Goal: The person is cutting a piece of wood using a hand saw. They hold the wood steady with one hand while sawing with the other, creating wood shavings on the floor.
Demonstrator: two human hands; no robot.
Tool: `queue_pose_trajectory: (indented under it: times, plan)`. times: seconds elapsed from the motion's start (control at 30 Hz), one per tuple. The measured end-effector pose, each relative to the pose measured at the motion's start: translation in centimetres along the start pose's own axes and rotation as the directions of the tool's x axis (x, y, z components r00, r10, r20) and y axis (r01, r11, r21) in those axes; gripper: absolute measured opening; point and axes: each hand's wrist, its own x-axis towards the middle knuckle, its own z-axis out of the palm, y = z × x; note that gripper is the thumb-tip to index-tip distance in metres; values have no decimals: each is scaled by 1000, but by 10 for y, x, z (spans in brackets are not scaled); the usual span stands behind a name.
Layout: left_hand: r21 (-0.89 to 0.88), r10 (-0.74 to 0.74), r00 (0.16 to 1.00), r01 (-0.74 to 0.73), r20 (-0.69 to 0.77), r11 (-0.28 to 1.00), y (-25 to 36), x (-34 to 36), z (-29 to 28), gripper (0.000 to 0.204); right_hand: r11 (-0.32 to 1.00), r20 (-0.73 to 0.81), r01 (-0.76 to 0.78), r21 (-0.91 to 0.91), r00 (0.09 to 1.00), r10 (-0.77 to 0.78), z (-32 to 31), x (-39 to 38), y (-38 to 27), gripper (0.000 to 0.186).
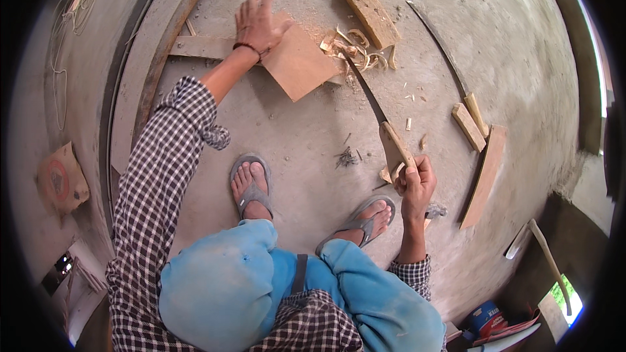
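Observation:
My left hand lies on the upper left corner of a thin brown board, its fingers stretched out and slightly blurred. The board rests over a wooden plank on the floor. In my right hand, fingers wrapped round the wooden handle, is a handsaw. Its dark blade slants up and away, the tip beside curled wood shavings. The blade is apart from the board, just to its right. Near my right foot, a hammer is partly hidden behind my right wrist.
A chunky wood piece lies beyond the shavings. To the right are a long blade with a wooden handle, a small block and a narrow board. Nails lie between my feet. A long beam runs along the left.

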Motion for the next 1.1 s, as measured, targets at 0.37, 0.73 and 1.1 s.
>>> queue_pose_trajectory:
  times: [0.37, 0.73, 1.1]
  plan:
    - [-129, -31, 984, 55, 176, 990, 14, -24, 7, 59, 992, -307, 126, 3, 944, -119, -16, 25, 4, 15]
    - [-167, 75, 997, -74, 0, 983, 74, -10, 27, 39, 972, -304, 183, -144, 927, -220, -11, -7, 4, 28]
    - [-165, 127, 992, -124, 10, 978, 55, -10, 17, 34, 836, -262, 212, -506, 885, -384, 10, 85, -4, 20]
